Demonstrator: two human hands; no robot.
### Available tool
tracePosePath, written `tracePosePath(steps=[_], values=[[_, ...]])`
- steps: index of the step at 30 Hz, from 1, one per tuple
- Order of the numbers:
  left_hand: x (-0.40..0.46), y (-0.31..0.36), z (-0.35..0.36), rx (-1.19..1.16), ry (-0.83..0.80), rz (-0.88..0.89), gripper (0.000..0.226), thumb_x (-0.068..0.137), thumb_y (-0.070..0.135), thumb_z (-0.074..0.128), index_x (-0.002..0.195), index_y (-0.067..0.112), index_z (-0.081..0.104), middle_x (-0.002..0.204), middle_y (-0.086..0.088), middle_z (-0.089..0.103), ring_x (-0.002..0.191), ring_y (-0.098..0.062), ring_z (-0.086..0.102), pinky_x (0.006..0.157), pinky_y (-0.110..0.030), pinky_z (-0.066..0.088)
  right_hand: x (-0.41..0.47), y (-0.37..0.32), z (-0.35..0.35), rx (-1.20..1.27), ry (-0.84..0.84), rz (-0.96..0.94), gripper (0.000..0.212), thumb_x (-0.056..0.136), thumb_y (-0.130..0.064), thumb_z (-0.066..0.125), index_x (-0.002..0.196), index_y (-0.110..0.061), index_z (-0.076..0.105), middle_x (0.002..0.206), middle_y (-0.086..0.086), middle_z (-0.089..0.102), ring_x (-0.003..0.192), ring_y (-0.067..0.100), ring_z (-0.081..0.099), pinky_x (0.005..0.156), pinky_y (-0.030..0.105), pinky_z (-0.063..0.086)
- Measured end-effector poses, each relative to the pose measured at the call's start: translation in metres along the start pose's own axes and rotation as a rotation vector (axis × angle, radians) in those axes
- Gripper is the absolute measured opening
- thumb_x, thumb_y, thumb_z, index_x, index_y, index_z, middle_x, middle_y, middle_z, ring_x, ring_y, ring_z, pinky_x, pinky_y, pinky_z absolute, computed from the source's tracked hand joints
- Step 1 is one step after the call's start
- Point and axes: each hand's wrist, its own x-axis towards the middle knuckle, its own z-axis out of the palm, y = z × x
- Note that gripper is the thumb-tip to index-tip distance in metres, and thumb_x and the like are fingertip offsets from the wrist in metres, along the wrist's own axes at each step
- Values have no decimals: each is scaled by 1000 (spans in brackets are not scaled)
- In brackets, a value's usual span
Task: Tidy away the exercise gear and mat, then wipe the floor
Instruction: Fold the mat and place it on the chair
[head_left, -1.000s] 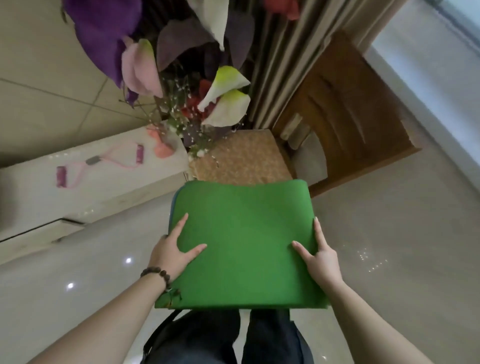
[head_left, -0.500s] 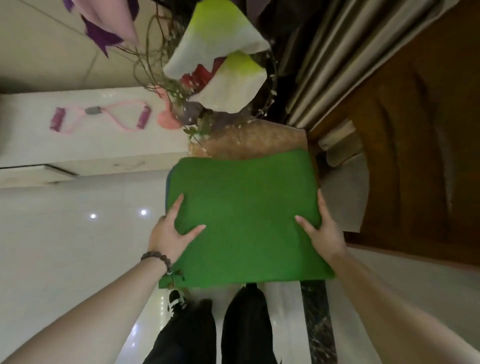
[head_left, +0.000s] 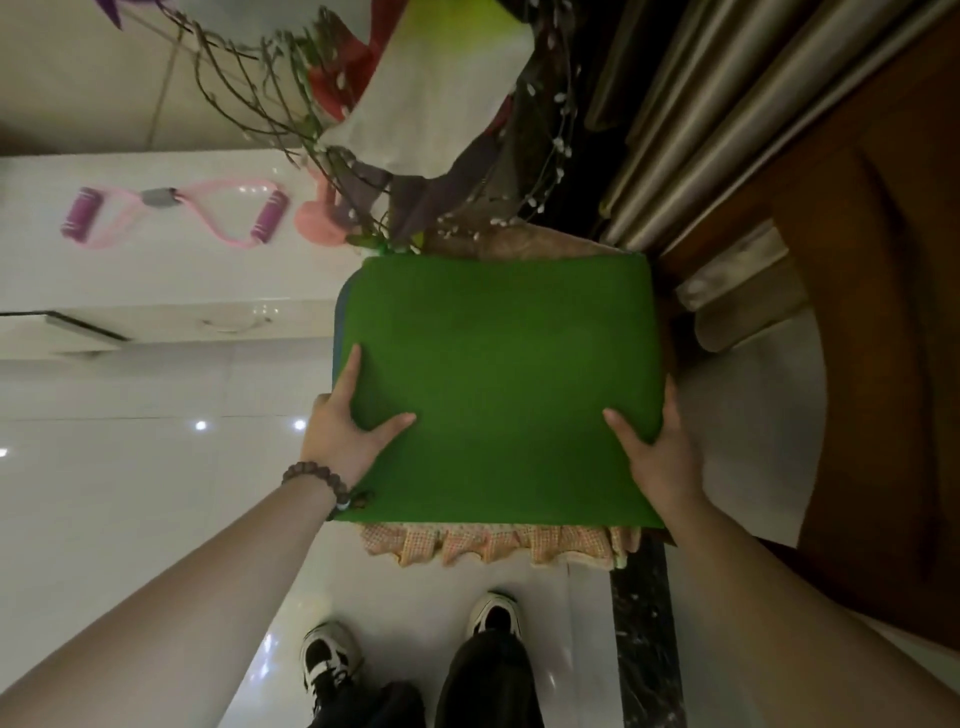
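Note:
A folded green mat (head_left: 498, 384) lies flat on a seat with a frilled checked cushion (head_left: 498, 548) showing under its near edge. My left hand (head_left: 345, 423) grips the mat's left side, thumb on top and fingers along the edge. On the right side, my right hand (head_left: 660, 441) holds the mat the same way. A pink figure-eight resistance band (head_left: 176, 210) with purple handles rests on a white ledge (head_left: 171, 275) at the left. A pink object (head_left: 317, 226) sits beside it, partly hidden by branches.
A large bouquet of artificial flowers and twigs (head_left: 415, 104) hangs over the mat's far edge. Curtains (head_left: 727, 114) and a brown wooden chair back (head_left: 857, 338) stand at the right. Glossy white floor (head_left: 130, 493) lies below, with my two shoes (head_left: 405, 649) on it.
I have stepped closer and lowered the mat onto the cushioned seat. Both hands kept their hold on its sides. The bouquet now looms nearer overhead.

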Motion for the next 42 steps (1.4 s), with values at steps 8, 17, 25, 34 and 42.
tracePosePath(steps=[8,17,25,34,42], values=[[6,3,3,121,-27,24,94,80,55,64,150,45,2,119,-10,38,113,-35,50,100,-39,42,7,-9,10,-239,23,41,89,85,-64,47,152,-28,0,139,18,44,116,38,52,89,46,49],[-3,-1,41,779,1,379,82,84,75,3,151,30,-12,157,-9,-21,144,-26,-23,115,-60,-6,24,-135,109,-845,-52,-606,67,90,-70,11,148,-40,-6,158,5,-18,143,29,-23,110,64,-11],[2,1,36,852,-188,296,113,59,96,0,142,28,-35,145,-6,-44,138,-25,-36,113,-59,-12,59,-113,91,-894,-35,-439,66,94,-64,11,152,-33,10,161,8,-2,147,25,-6,116,55,-3],[11,6,26,841,-404,275,140,43,101,34,134,27,-44,140,-8,-52,132,-27,-44,112,-63,-10,61,-85,22,-785,-73,-154,80,90,-72,14,153,-25,1,160,8,-10,147,23,-9,118,53,-1],[7,-2,22,886,-393,370,147,40,101,37,136,24,-43,141,-10,-51,132,-29,-44,110,-65,-12,-58,-49,82,-1049,-185,-420,84,83,-81,-3,150,-32,-15,154,15,-29,140,28,-32,110,64,-9]])
